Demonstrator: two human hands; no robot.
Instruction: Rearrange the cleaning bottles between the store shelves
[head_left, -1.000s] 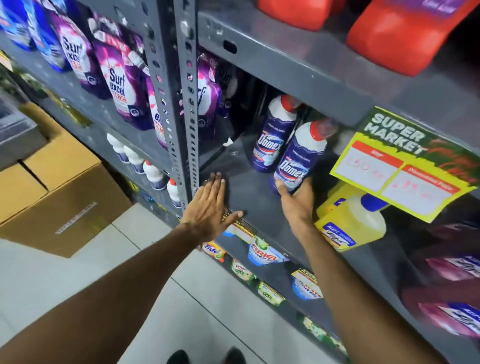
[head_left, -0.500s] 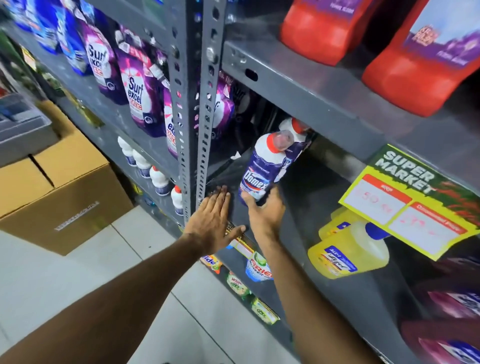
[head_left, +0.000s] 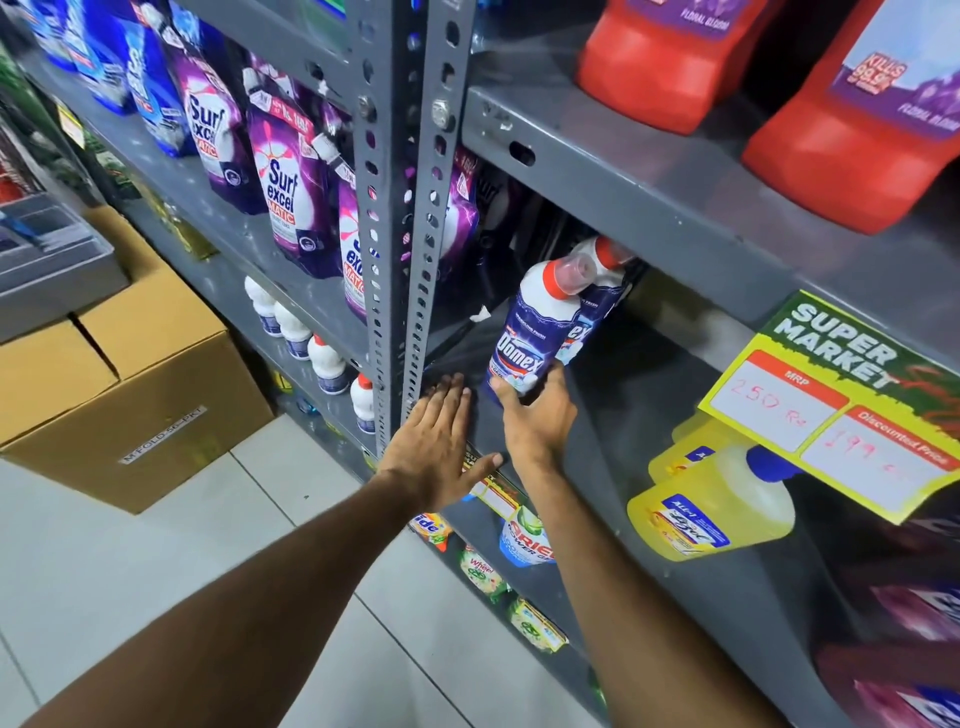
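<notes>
The front Domex bottle (head_left: 530, 332), standing against a second one near the left end of the grey shelf (head_left: 649, 395), is gripped low by the right hand (head_left: 535, 415) (the hold on its base seems partial), so it is best steadied upright while the left hand (head_left: 434, 441) is kept flat and spread, empty.

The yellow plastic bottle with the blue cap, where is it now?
The yellow plastic bottle lies on the grey metal shelf, right of both hands, under the yellow price sign.
</notes>
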